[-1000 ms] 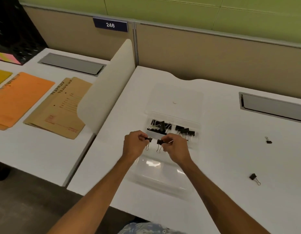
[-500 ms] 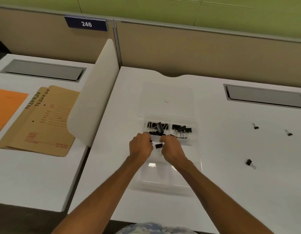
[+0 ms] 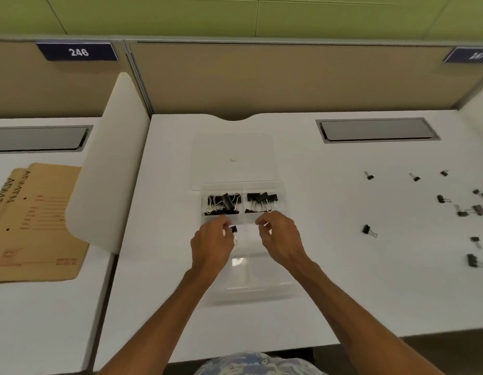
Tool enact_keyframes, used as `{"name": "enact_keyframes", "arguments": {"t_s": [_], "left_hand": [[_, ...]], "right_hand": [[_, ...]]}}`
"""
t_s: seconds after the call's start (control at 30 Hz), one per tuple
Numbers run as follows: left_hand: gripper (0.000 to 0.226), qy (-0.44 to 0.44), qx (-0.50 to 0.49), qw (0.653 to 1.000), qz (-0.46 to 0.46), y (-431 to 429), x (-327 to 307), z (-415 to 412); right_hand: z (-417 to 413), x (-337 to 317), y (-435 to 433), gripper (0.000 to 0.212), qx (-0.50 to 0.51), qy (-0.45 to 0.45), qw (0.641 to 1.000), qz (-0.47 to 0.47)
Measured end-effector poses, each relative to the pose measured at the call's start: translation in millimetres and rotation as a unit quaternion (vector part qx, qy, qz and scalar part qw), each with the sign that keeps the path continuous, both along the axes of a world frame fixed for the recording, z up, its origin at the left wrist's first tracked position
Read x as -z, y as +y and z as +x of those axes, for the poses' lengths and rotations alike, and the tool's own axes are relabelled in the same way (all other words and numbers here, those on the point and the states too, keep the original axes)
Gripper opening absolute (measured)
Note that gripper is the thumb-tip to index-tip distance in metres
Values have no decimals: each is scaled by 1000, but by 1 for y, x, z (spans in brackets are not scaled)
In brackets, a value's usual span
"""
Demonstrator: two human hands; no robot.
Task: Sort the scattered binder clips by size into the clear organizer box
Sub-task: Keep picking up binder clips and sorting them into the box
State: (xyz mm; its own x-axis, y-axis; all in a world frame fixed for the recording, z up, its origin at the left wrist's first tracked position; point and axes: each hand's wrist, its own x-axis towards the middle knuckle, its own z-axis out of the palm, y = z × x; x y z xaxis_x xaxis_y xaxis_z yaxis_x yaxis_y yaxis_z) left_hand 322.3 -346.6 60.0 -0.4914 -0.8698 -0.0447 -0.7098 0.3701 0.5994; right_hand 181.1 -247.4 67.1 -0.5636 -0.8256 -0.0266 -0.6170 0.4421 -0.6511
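While left hand (image 3: 212, 246) pinches binder clip (image 3: 233, 229), right hand (image 3: 281, 238) curled, empty.

The left hand (image 3: 212, 246) covers part of the small binder clip (image 3: 233, 230) beside its fingertips, so whether it grips the clip cannot be told, and the right hand (image 3: 279, 239) hides whatever its curled fingers may hold. The scattered clips (image 3: 475, 209) run off the right edge, too small to size. The second number plate (image 3: 471, 54) is blurred and cropped.
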Motion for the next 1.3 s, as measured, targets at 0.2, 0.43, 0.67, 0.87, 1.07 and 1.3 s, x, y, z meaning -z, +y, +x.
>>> {"name": "enact_keyframes", "arguments": {"t_s": [0.2,0.43,0.67,0.87,1.07,1.3], "left_hand": [[20,23,51,998,-1,52,-11,-40],[21,18,101,995,0,137,-19,-101],[26,8,150,989,13,248,-23,-166],[26,13,200,979,34,327,-25,-210],[25,26,254,966,50,383,-22,-250],[27,16,293,955,52,415,-14,-323]], "right_hand": [[-34,-4,55,18,41,-4,999,3],[-86,-9,155,16,82,-9,996,-12],[-135,-10,274,15,137,-11,990,-9],[-174,-13,364,15,200,-23,980,-6],[-209,-12,431,14,255,-35,966,-10],[-264,-8,470,15,305,-43,951,-13]]}}
